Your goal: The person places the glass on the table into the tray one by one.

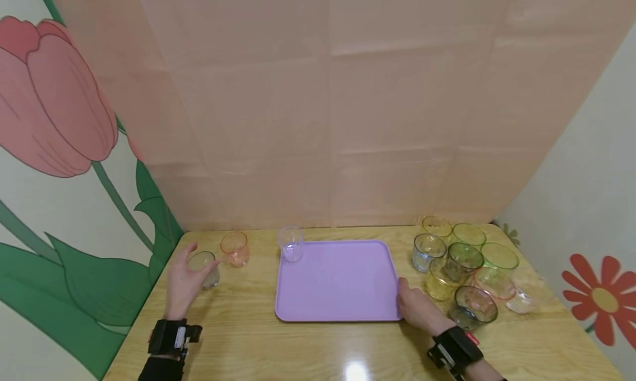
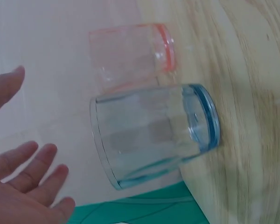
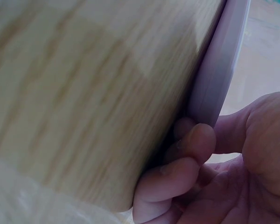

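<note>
My left hand [image 1: 183, 281] is spread beside a bluish clear glass [image 1: 211, 277] at the table's left. In the left wrist view the thumb and fingers stand apart from that glass [image 2: 144, 135], near its rim. Just behind it is an orange-tinted glass [image 1: 236, 250]. My right hand [image 1: 419, 306] holds the near right edge of a lilac tray [image 1: 338, 281]; in the right wrist view the curled fingers are at the tray's underside [image 3: 214, 74], with the thumb on the other side. A clear glass [image 1: 291, 244] stands at the tray's far left corner.
A cluster of tinted glasses stands right of the tray, among them a dark grey glass [image 1: 473, 308] close to my right wrist, a yellow glass [image 1: 438, 284] and a blue glass [image 1: 427, 254]. A covered wall [image 1: 328, 121] rises behind the wooden table [image 1: 248, 337].
</note>
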Available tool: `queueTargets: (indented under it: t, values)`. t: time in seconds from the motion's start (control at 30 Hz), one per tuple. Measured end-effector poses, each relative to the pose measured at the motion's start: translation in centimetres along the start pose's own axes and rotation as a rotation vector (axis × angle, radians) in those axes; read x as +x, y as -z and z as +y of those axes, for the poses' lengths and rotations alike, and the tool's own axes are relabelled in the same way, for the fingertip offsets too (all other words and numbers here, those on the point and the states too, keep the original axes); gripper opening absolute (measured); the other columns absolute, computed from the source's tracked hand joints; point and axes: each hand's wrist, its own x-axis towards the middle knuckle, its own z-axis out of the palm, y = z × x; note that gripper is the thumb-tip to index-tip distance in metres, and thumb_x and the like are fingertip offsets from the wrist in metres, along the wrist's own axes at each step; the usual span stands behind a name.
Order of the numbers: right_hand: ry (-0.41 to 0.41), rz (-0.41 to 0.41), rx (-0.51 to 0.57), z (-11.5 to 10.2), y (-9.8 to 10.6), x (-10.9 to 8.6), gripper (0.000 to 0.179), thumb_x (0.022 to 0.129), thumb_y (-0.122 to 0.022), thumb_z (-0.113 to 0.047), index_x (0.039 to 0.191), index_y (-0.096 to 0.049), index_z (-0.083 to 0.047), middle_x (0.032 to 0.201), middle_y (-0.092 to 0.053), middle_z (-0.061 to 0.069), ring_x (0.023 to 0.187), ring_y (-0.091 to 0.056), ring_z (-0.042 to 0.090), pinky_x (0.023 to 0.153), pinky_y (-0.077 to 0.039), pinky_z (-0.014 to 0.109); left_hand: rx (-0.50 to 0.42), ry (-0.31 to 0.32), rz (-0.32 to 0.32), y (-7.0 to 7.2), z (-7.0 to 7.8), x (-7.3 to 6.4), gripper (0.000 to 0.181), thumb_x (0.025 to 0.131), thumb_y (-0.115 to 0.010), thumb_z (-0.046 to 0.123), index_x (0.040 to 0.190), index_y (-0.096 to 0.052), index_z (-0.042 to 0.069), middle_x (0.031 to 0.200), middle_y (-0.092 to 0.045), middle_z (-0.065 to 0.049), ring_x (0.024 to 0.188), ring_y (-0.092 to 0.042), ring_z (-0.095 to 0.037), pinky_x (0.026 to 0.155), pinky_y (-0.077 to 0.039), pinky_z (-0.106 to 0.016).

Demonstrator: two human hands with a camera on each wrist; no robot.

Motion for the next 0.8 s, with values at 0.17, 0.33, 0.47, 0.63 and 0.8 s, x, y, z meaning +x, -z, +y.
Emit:
queueTargets:
  t: [0.17,0.33,0.47,0.63,0.8]
  values:
    - [-0.002,0.003,-0.003,0.1,-0.1,0.0,0.022,0.105,-0.041,-0.008,0.119,-0.041,0.009,0.079,-0.062,0.016,0.066,-0.054,0.023,0.054,-0.047,0.038,0.016,0.093,-0.045,0.6,-0.2,0.0,0.081,0.087,-0.08,0.02,0.147,-0.037,-0.013,0.147,-0.04,-0.037,0.138,-0.035,-0.052,0.115,-0.031,-0.065]
    - [0.024,0.021,-0.019,0.1,-0.2,0.0,0.025,0.103,-0.044,-0.006,0.121,-0.041,0.012,0.079,-0.063,0.018,0.066,-0.056,0.023,0.054,-0.049,0.041,0.009,0.145,-0.075,0.8,-0.6,0.2,0.086,0.087,-0.08,0.021,0.15,-0.033,-0.013,0.151,-0.035,-0.037,0.141,-0.031,-0.052,0.117,-0.028,-0.065]
    - [0.034,0.031,-0.024,0.1,-0.2,-0.1,0.025,0.103,-0.045,-0.005,0.12,-0.041,0.012,0.078,-0.063,0.019,0.066,-0.057,0.023,0.054,-0.05,0.042,0.016,0.171,-0.124,0.6,-1.0,0.3,0.091,0.087,-0.081,0.023,0.151,-0.029,-0.014,0.153,-0.031,-0.038,0.143,-0.028,-0.052,0.118,-0.027,-0.065]
    - [0.044,0.037,-0.028,0.2,-0.3,-0.1,0.023,0.103,-0.045,-0.005,0.119,-0.041,0.011,0.077,-0.063,0.018,0.065,-0.057,0.023,0.054,-0.05,0.042,0.044,0.202,-0.224,0.4,-1.5,0.5,0.098,0.085,-0.081,0.025,0.151,-0.022,-0.016,0.153,-0.026,-0.041,0.142,-0.025,-0.055,0.117,-0.026,-0.069]
    - [0.042,0.028,-0.025,0.2,-0.2,0.0,0.022,0.104,-0.044,-0.007,0.118,-0.041,0.01,0.077,-0.062,0.016,0.065,-0.056,0.022,0.054,-0.05,0.041,0.016,0.25,-0.255,0.0,-2.2,0.8,0.104,0.084,-0.082,0.023,0.154,-0.013,-0.015,0.152,-0.022,-0.043,0.141,-0.025,-0.057,0.116,-0.027,-0.069]
